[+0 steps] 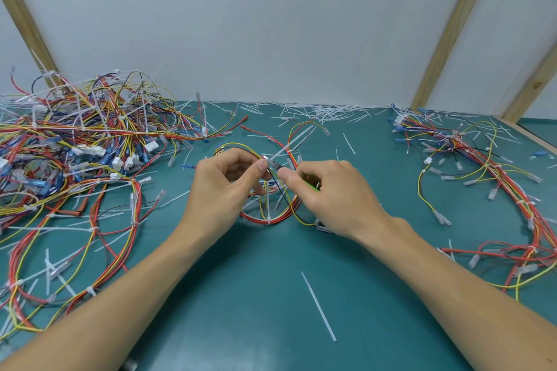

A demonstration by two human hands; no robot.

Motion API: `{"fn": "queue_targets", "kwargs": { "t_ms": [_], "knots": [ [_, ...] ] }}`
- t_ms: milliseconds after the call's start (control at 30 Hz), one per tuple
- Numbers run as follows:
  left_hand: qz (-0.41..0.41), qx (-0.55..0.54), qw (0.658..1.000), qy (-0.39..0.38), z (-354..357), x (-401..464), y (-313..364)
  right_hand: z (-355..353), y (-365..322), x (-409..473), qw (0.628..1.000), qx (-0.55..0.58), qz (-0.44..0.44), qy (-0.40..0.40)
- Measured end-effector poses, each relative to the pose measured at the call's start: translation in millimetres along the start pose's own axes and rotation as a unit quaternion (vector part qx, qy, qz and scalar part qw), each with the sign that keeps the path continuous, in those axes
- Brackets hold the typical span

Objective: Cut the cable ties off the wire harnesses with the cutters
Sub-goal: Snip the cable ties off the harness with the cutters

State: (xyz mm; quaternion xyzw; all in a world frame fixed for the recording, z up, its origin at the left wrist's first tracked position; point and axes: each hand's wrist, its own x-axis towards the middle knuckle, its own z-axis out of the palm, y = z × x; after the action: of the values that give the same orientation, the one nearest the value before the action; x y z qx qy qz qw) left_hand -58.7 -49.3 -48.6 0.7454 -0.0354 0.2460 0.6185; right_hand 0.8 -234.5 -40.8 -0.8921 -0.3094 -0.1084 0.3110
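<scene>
A person is leaning over a teal worktop point(271, 295), both bare forearms reaching in toward the middle. The left hand point(223, 187) is pinching a wire harness point(271, 214) between thumb and forefinger, the other fingers curling loosely beneath. The right hand point(328, 193) is closing around the cutters point(312, 187), of which only a sliver of green handle and a small dark tip are showing, so how the blades are standing cannot be told. The tip is meeting a white cable tie point(289, 146) just beyond the left fingertips, its long tail sticking up and away from both hands.

The harness is a thin loop of red, yellow and black wires, drooping from the fingers onto the worktop beneath the hands. It is looking light and floppy, likely to sag and twist unless held close beside the tie. The tie itself is looking like stiff, slick plastic, probably best steadied by its tail so the blades can bite the band and not the wire insulation.

Well to the left of the fingers, a big tangled heap of harnesses point(75, 141) is sitting with many ties on it. Well to the right, a smaller spread of harnesses point(482, 166) is lying flat. Cut white tie scraps point(319, 113) are littering the far edge.
</scene>
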Motion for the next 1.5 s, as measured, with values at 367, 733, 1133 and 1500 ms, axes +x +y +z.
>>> {"fn": "queue_targets", "kwargs": {
  "t_ms": [367,733,1133,1500],
  "knots": [
    [0.0,-0.001,1.0,-0.006,0.2,0.2,-0.9,-2.1,-1.9,0.0,1.0,0.001,0.005,-0.009],
    [-0.01,0.011,1.0,-0.002,0.5,-0.6,0.6,-2.2,-2.6,0.0,1.0,0.017,0.002,-0.009],
    [-0.126,-0.132,0.982,0.047,-9.2,9.1,4.9,-1.7,-0.7,4.5,0.99,0.13,0.053,0.03],
    [-0.167,-0.212,0.962,0.044,-13.2,11.3,2.4,14.9,-6.5,-2.7,0.995,0.056,0.07,-0.037]
  ]
}}
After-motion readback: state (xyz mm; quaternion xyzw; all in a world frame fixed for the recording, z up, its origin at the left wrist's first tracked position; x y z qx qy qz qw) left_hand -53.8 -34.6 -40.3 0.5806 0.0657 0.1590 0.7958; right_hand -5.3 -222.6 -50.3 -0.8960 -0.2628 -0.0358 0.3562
